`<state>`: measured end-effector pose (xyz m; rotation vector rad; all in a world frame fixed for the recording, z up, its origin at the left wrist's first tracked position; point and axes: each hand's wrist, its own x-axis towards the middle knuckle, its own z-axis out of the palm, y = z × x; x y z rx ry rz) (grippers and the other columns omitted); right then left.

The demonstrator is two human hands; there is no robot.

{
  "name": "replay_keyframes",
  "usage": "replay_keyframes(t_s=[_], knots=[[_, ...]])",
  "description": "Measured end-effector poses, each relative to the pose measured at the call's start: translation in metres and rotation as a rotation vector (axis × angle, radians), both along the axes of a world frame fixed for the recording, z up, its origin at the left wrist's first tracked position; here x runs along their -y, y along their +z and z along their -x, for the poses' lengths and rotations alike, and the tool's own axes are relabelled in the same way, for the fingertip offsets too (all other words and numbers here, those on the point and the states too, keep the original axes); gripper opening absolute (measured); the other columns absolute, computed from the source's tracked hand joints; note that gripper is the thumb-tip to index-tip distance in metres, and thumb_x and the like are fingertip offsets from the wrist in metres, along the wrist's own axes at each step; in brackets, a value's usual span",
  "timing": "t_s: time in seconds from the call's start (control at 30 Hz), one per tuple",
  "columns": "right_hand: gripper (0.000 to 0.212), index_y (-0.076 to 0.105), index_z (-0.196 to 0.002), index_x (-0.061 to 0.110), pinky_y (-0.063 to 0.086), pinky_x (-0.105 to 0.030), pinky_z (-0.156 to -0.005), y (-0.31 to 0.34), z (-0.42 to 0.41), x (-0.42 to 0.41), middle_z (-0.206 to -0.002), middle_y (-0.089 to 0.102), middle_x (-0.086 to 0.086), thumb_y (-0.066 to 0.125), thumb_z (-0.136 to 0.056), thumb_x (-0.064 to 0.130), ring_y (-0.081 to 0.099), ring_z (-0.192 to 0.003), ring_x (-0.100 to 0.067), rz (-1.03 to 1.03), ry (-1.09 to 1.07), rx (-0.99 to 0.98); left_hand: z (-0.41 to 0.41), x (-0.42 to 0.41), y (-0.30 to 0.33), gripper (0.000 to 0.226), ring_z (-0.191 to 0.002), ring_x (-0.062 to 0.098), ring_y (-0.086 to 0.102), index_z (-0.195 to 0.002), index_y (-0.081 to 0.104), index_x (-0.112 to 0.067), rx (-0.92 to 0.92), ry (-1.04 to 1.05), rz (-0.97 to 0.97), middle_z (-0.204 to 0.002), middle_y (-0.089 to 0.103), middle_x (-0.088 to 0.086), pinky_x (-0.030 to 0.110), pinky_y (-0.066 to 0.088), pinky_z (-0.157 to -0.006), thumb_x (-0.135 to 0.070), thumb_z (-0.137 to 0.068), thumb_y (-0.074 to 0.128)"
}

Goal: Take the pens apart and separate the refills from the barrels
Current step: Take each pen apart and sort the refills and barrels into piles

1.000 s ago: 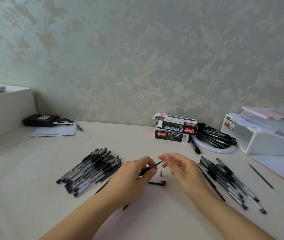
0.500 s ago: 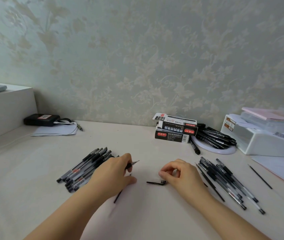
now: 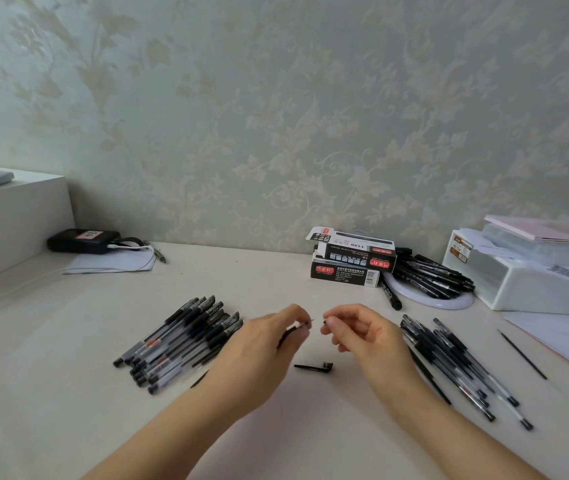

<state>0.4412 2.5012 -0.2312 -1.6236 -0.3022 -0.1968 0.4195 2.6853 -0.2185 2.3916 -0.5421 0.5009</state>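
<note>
We see two hands over a pale table [image 3: 276,271]. Our left hand [image 3: 262,351] is lifted a little, with its fingers curled round a thin black pen [image 3: 288,336]. The pen's tip pokes out past the fingertips, toward the other hand. Its far end runs under the hand and shows again near the wrist.

Our right hand [image 3: 362,336] is just beside it, with a small gap between the two. Its thumb and first finger are pinched close together on something tiny and dark [image 3: 324,321] — it is too small and blurry for us to say what it is. The other fingers are bent loosely.

On the table, right below the gap between the hands, lies a black pen cap [image 3: 314,367] with a clip.

To the left is a pile of pens [image 3: 179,341] with clear barrels and black caps, all lying side by side. To the right is another pile of pens [image 3: 449,362], messier. One thin black refill [image 3: 522,355] lies alone, further right, near some white paper [image 3: 567,336].

At the back stand two pen boxes [image 3: 352,258], one on top of the other. Next to them is a white plate [image 3: 432,297] heaped with black pens — and past that a white plastic box [image 3: 525,282]. Far left sits a black case [image 3: 82,240] on some paper.
</note>
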Motion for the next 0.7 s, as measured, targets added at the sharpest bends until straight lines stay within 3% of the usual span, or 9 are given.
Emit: replay_keyframes(t_s=[0.13, 0.3, 0.5, 0.7], knots=[[0.006, 0.072, -0.093, 0.009, 0.05, -0.015, -0.067, 0.0, 0.003, -0.002, -0.082, 0.074, -0.007, 0.067, -0.089, 0.008, 0.062, -0.068, -0.007, 0.013, 0.076, -0.017, 0.0, 0.003, -0.007, 0.015, -0.071, 0.004, 0.051, -0.106, 0.054, -0.036, -0.028, -0.039, -0.017, -0.078, 0.057, -0.013, 0.033, 0.047, -0.068, -0.042, -0.099, 0.042], [0.007, 0.072, -0.094, 0.01, 0.05, -0.015, -0.07, -0.002, 0.0, -0.001, -0.084, 0.075, -0.007, 0.067, -0.089, 0.008, 0.064, -0.074, -0.01, 0.051, 0.137, -0.035, -0.004, 0.003, -0.011, 0.017, -0.072, 0.006, 0.052, -0.104, 0.056, -0.036, -0.039, -0.033, -0.039, -0.082, 0.06, -0.011, 0.037, 0.049, -0.069, -0.044, -0.098, 0.042], [0.015, 0.074, -0.089, 0.023, 0.051, -0.019, -0.072, -0.004, -0.007, 0.002, -0.085, 0.075, -0.007, 0.069, -0.089, 0.009, 0.064, -0.078, -0.012, 0.103, 0.192, -0.051, -0.007, 0.004, -0.012, 0.019, -0.079, 0.006, 0.054, -0.099, 0.06, -0.033, -0.011, -0.028, -0.056, -0.088, 0.057, -0.012, 0.035, 0.048, -0.072, -0.042, -0.098, 0.044], [0.006, 0.074, -0.09, 0.015, 0.05, -0.017, -0.068, -0.006, -0.017, 0.005, -0.081, 0.074, -0.009, 0.07, -0.088, 0.011, 0.064, -0.074, -0.012, 0.062, 0.201, -0.134, -0.015, 0.006, -0.015, 0.023, -0.088, 0.014, 0.045, -0.111, 0.063, -0.029, 0.089, -0.012, -0.162, -0.092, 0.054, -0.008, 0.027, 0.039, -0.076, -0.031, -0.1, 0.043]])
